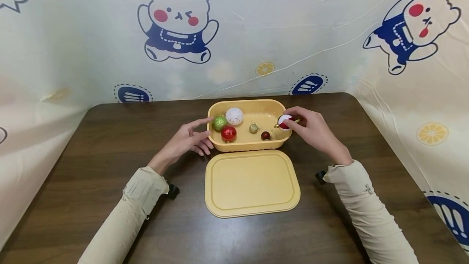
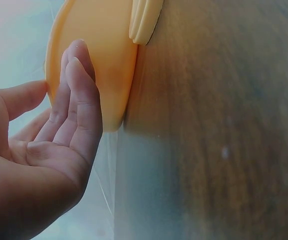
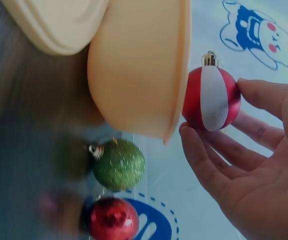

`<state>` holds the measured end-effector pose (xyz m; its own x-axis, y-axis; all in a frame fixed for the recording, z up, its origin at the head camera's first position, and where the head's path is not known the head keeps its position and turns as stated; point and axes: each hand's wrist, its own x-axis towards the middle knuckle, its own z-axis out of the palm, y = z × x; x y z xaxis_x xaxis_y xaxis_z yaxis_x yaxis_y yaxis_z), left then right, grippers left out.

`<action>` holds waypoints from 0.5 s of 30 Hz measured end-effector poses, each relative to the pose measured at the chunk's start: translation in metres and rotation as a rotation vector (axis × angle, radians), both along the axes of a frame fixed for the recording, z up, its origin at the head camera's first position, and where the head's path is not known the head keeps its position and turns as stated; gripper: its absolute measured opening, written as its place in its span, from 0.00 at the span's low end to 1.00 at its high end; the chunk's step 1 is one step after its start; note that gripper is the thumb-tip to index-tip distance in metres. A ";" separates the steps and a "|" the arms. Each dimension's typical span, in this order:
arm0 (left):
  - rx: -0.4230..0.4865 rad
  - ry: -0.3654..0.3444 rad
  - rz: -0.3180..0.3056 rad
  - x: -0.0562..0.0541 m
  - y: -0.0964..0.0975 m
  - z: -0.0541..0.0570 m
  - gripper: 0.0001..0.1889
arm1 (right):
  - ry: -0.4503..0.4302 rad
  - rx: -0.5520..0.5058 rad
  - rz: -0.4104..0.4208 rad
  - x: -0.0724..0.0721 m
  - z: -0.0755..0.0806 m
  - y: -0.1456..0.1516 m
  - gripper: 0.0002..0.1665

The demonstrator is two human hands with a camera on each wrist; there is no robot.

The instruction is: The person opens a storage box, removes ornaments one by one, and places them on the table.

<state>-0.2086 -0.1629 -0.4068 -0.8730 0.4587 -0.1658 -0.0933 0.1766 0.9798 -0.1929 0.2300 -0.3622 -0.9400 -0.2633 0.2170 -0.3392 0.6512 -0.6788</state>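
Note:
My right hand pinches a red-and-white striped Christmas ball with a gold cap between thumb and fingers, at the right rim of the yellow box. At the box's left end, my left hand touches the rim with its fingers fairly straight, holding nothing. Inside the box lie a green glitter ball, a white speckled ball, a shiny red ball, a small gold ball and a small dark red ball.
A flat yellow lid lies on the brown table in front of the box. Beyond the box's right end, the right wrist view shows another green ball and a red ball, which my right hand hides from the head view.

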 end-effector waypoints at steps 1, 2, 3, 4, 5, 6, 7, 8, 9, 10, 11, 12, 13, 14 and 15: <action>-0.001 0.000 -0.001 0.000 0.000 0.000 0.28 | 0.001 0.001 -0.012 0.000 0.001 0.003 0.16; 0.000 0.000 -0.002 0.000 0.000 0.000 0.28 | 0.000 0.002 -0.022 0.001 0.001 0.005 0.16; 0.000 0.000 -0.002 0.000 0.000 -0.001 0.28 | 0.000 0.001 -0.033 0.001 0.002 0.008 0.16; 0.000 -0.001 -0.002 0.000 0.000 -0.001 0.28 | 0.001 -0.001 -0.041 0.001 0.003 0.011 0.16; 0.000 -0.001 -0.002 0.000 0.000 -0.001 0.28 | 0.003 -0.002 -0.051 0.001 0.004 0.014 0.16; 0.000 -0.001 -0.001 0.000 0.000 -0.001 0.28 | 0.006 -0.004 -0.060 0.001 0.005 0.017 0.16; -0.001 -0.002 -0.001 0.000 -0.001 -0.001 0.28 | 0.009 -0.004 -0.068 0.001 0.006 0.020 0.16; -0.002 -0.002 0.000 0.000 -0.001 -0.001 0.28 | 0.013 -0.005 -0.077 0.001 0.008 0.022 0.17; -0.002 -0.006 0.003 -0.001 -0.001 -0.001 0.28 | 0.018 -0.005 -0.086 0.001 0.009 0.026 0.17; -0.004 -0.005 0.001 -0.001 -0.001 -0.002 0.28 | 0.022 -0.008 -0.095 0.000 0.010 0.029 0.17; -0.004 -0.005 0.000 -0.001 -0.001 -0.002 0.28 | 0.027 -0.006 -0.105 0.000 0.011 0.032 0.17; -0.006 -0.005 -0.001 -0.001 -0.001 -0.002 0.28 | 0.032 -0.003 -0.114 0.000 0.012 0.036 0.18; -0.007 -0.005 -0.002 -0.001 -0.001 -0.002 0.28 | 0.036 0.002 -0.123 0.000 0.013 0.039 0.19; -0.008 -0.005 -0.002 -0.001 -0.001 -0.002 0.28 | 0.040 0.003 -0.133 0.000 0.013 0.043 0.19; -0.009 -0.006 -0.001 -0.001 -0.001 -0.002 0.28 | 0.043 0.009 -0.142 0.000 0.014 0.047 0.20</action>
